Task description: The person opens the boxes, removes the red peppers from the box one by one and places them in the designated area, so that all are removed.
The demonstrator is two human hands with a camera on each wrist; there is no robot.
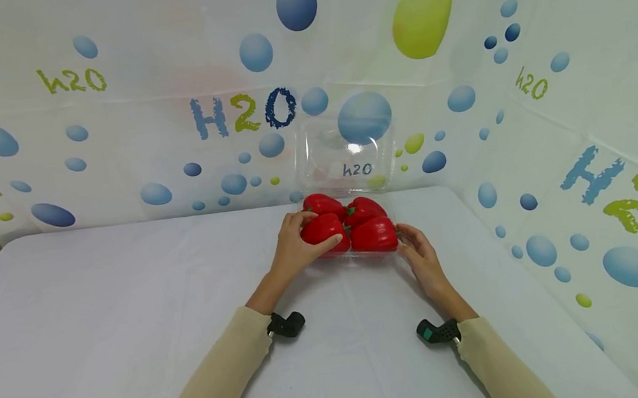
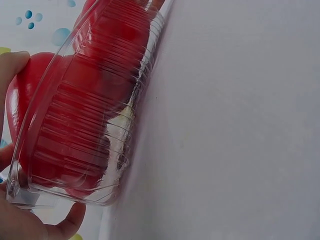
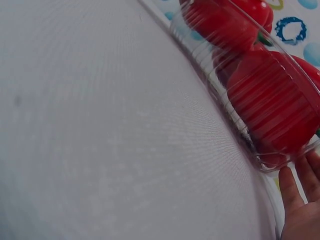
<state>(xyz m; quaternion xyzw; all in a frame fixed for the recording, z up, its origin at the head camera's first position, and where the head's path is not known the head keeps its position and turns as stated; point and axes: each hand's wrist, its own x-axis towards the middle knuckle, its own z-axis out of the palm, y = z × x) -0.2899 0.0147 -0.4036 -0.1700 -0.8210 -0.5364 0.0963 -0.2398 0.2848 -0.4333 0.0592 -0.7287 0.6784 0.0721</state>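
Several red bell peppers (image 1: 374, 234) lie packed in a clear plastic clamshell container (image 2: 80, 130), two in the front row. My left hand (image 1: 296, 243) is at the container's left end. Its thumb and fingers hold the front left bell pepper (image 1: 322, 232) from above, the thumb lying on its front side. In the left wrist view, lower fingers are beside the container's end wall. My right hand (image 1: 424, 262) is at the right end, fingertips touching the container wall beside the front right pepper (image 3: 275, 100). Its fingers look fairly straight in the right wrist view.
The container's clear lid (image 1: 344, 158) stands raised behind the peppers, against the patterned backdrop (image 1: 164, 150). A white cloth covers the table (image 1: 133, 306). A second patterned sheet (image 1: 554, 189) hangs along the right side. Black wrist cameras are strapped at both sleeves.
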